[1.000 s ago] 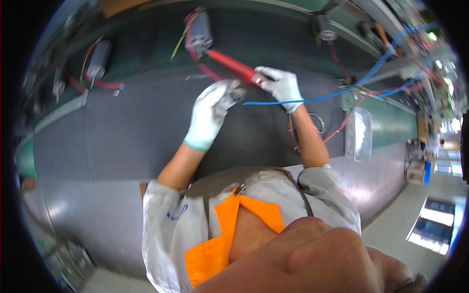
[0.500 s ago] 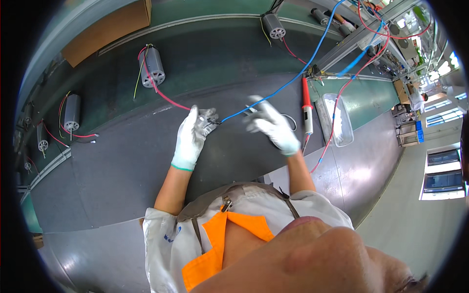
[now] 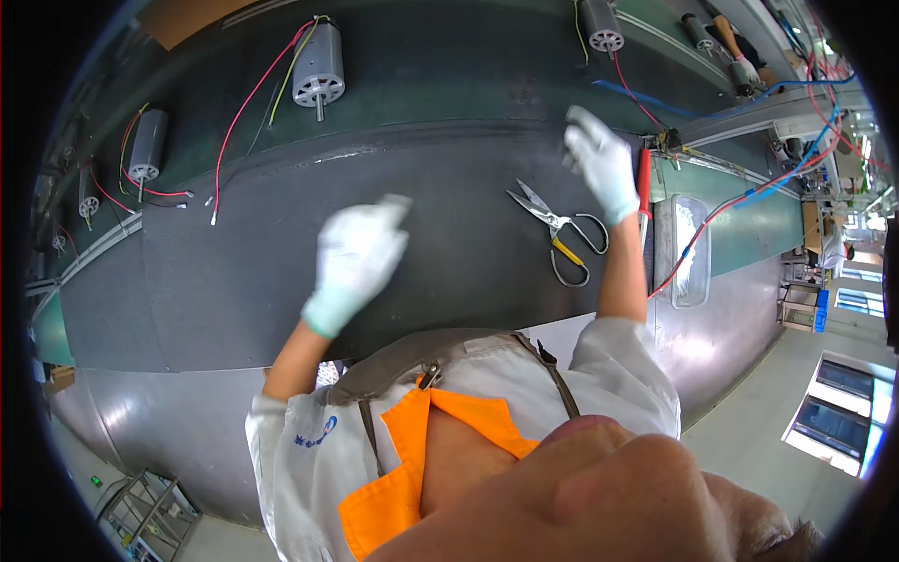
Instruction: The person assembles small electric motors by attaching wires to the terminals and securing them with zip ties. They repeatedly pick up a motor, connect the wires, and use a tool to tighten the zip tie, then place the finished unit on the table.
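Note:
My left hand (image 3: 361, 262), white-gloved, hovers above the dark mat at centre left. Motion smears its fingers, and whether they hold anything is unclear. Farther right, my right hand (image 3: 601, 167), also gloved, is raised with fingers stretched and slightly apart, nothing visible in them. Between the hands lies a pair of scissors (image 3: 557, 225), blades parted, one handle partly yellow. Beyond my left hand a grey cylindrical motor (image 3: 318, 75) has its shaft pointing toward me. Its red wire (image 3: 234, 131) trails left onto the mat, beside a yellow-green wire (image 3: 281, 89).
More motors with wires stand at left (image 3: 149, 145) and far right (image 3: 601, 26). Past my right hand are a red-handled tool (image 3: 644, 178), a clear plastic bin (image 3: 702, 290) and hanging red and blue cables (image 3: 726, 211). Another person's gloved hand (image 3: 746, 69) shows at upper right.
My left hand has let go of the red wire, which now lies on the mat. My right hand has moved right and away; the blue cable has swung off. The scissors are now uncovered.

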`<state>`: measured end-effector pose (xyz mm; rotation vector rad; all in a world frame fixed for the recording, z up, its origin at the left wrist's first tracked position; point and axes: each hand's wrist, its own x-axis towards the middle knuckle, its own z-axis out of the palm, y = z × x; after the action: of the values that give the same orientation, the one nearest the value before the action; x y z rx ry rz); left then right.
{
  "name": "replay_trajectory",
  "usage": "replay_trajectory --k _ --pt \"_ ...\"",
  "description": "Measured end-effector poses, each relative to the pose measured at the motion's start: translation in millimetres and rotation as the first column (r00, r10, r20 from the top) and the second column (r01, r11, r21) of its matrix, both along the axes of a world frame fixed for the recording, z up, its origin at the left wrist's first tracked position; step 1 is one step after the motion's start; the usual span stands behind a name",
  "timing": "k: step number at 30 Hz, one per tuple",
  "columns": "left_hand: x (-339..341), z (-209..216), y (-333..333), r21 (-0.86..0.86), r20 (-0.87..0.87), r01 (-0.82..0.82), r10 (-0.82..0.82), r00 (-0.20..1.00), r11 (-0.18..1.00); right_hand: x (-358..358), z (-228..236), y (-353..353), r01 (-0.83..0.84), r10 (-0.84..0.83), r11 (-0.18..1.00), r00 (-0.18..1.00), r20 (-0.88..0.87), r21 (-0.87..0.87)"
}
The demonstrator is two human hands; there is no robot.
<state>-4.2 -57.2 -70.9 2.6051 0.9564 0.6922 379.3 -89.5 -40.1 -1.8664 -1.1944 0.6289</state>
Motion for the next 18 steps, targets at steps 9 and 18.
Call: replay_trajectory --k 9,18 --pt "209 -34 -10 -0.039 0.005 0.650 -0.650 0.760 0.759 260 -54 221 0.341 -0.302 0.925 0.927 0.221 -0.168" --pt "222 -64 3 -0.176 0.521 0.492 -0.343 0.782 0.853 128 -64 248 0.312 -0.113 0.941 0.656 0.747 -0.131"
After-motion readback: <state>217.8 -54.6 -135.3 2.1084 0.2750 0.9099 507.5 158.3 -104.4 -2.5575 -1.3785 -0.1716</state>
